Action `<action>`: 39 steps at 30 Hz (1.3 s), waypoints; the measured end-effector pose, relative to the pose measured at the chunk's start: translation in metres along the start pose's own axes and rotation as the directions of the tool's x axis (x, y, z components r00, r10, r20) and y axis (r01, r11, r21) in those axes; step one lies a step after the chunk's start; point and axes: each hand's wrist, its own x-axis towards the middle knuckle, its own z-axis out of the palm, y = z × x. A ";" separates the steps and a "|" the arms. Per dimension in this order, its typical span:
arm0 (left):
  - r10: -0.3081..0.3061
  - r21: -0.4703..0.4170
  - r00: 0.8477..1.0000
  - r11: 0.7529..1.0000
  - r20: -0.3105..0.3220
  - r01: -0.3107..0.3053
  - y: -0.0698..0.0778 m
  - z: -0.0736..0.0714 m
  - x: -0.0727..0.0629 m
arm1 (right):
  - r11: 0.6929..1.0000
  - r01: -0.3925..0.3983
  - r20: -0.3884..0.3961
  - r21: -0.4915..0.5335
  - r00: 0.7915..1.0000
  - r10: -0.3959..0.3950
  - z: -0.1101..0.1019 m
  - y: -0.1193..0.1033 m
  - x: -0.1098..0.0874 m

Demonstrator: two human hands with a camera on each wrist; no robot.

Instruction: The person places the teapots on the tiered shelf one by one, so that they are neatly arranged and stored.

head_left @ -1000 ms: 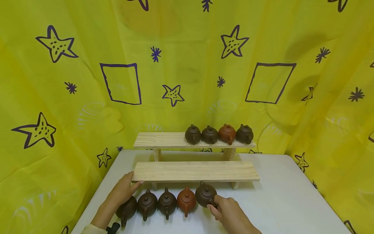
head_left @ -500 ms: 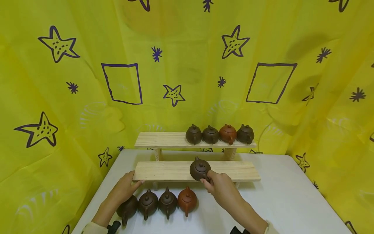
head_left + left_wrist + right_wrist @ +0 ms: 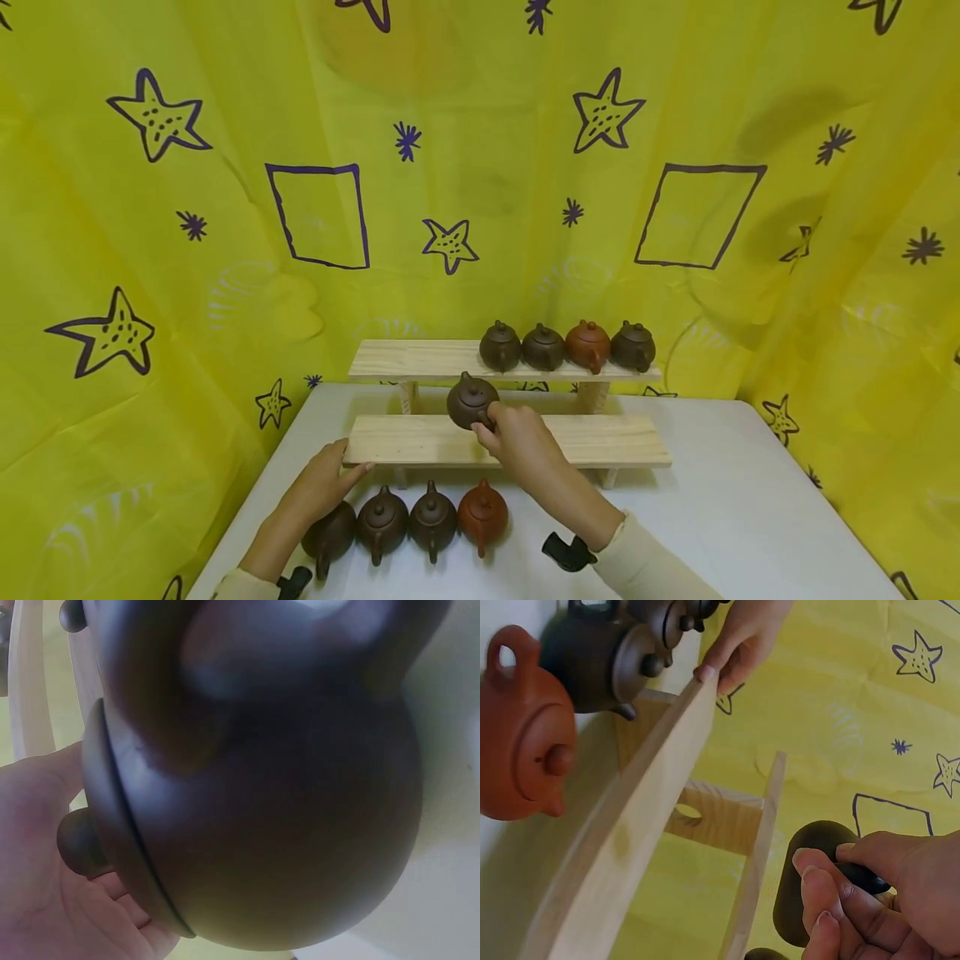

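Observation:
My right hand (image 3: 525,437) pinches the handle of a dark brown teapot (image 3: 469,402), which hangs upright in the air over the back of the lower shelf board (image 3: 420,443). The right wrist view has this teapot (image 3: 789,900) largely covered by fingers. My left hand (image 3: 321,490) grips the left end of the lower board, thumb along its front edge. Below that hand stands a dark teapot (image 3: 330,533), partly hidden; it fills much of the left wrist view. To its right, two more dark teapots (image 3: 382,521) and a reddish-brown teapot (image 3: 483,515) form a row on the table.
The wooden stand has a higher rear board (image 3: 412,358). Three dark teapots (image 3: 500,348) and one reddish teapot (image 3: 588,346) stand on its right half. A white table (image 3: 750,500) carries everything, and a yellow patterned curtain (image 3: 510,167) surrounds it.
My right hand has lifted the dark teapot from beside the reddish one on the table, up and leftward over the lower board. The left hand keeps its hold on the board.

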 end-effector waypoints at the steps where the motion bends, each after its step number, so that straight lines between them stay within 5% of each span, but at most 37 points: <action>1: 0.002 -0.001 1.000 1.000 -0.001 -0.002 0.000 0.001 0.000 | 1.000 0.003 0.002 0.000 1.000 -0.003 0.001 -0.001 0.004; 18: 0.005 -0.007 1.000 1.000 -0.013 -0.005 -0.002 0.002 0.000 | 0.993 -0.119 0.034 -0.020 0.992 0.120 0.014 -0.008 0.068; 39: 0.017 -0.004 0.999 1.000 -0.027 -0.018 -0.002 0.001 -0.001 | 0.980 -0.196 0.076 0.025 0.978 0.194 0.021 -0.004 0.100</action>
